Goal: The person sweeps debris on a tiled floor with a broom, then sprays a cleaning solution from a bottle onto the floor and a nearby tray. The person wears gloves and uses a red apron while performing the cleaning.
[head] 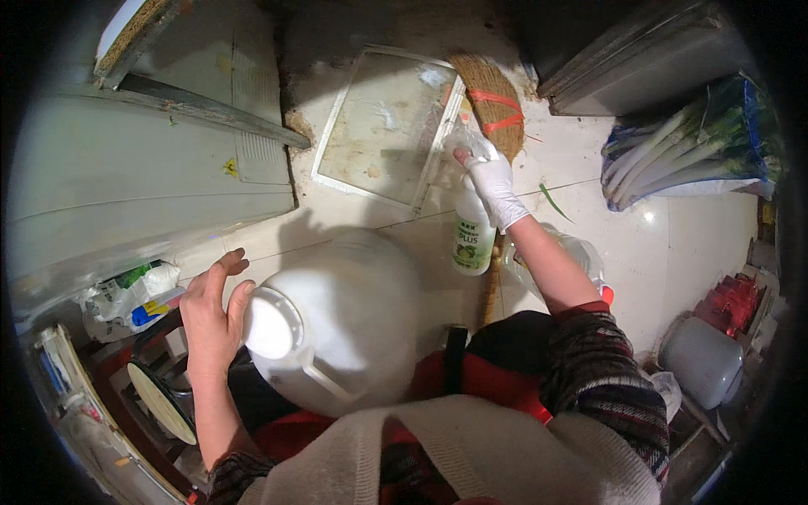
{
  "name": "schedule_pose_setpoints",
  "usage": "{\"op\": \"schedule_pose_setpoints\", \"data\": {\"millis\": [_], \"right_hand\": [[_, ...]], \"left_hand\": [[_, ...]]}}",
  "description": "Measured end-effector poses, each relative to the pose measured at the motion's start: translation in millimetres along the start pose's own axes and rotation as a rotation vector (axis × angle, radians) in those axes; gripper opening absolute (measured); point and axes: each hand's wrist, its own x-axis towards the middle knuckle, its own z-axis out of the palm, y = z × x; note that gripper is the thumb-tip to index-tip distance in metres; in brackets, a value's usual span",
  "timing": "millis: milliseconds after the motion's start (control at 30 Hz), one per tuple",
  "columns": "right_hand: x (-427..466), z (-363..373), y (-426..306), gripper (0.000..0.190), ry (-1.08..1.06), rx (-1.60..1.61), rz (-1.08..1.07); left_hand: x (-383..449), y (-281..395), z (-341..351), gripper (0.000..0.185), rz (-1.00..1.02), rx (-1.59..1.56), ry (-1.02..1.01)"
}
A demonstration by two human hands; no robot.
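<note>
My right hand [493,183], in a white disposable glove, grips the trigger head of a spray bottle [472,243] over the tiled floor. The bottle is white, with a green printed label. A white-framed translucent panel [385,126] lies on the floor just beyond it. My left hand [213,309] is bare, its fingers apart. Its thumb rests at or very near the white screw cap [270,325] of a large whitish plastic jug [360,297]. This jug stands before me on the left, tilted or seen from above; its base is hidden.
A straw broom [495,104] with red bindings lies beside the panel, its handle running towards me. Under my right forearm is a clear plastic jug [584,255]. Leeks [663,151] in blue mesh lie to the right. A pale cabinet [158,170] borders the left.
</note>
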Motion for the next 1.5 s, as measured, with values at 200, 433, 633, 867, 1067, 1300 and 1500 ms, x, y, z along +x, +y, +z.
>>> {"op": "schedule_pose_setpoints", "data": {"millis": [200, 433, 633, 867, 1067, 1300, 1500], "right_hand": [[-1, 2, 43, 0.047, -0.077, -0.237, 0.208], [33, 23, 36, 0.052, 0.09, -0.332, -0.137], [28, 18, 18, 0.052, -0.029, 0.058, 0.057], [36, 25, 37, 0.047, 0.061, -0.16, -0.1], [42, 25, 39, 0.053, 0.128, -0.098, -0.036], [64, 15, 31, 0.06, 0.075, 0.038, 0.101], [38, -6, 17, 0.06, 0.058, 0.14, 0.102]], "left_hand": [[3, 13, 12, 0.066, 0.212, -0.128, -0.024], [-5, 29, 37, 0.068, 0.453, -0.081, -0.111], [-7, 30, 40, 0.07, 0.462, -0.101, -0.097], [-2, 32, 37, 0.065, 0.464, -0.139, -0.086], [-1, 30, 38, 0.06, 0.511, -0.124, -0.086], [-1, 34, 38, 0.057, 0.522, -0.121, -0.08], [-2, 33, 38, 0.053, 0.529, -0.154, -0.078]]}}
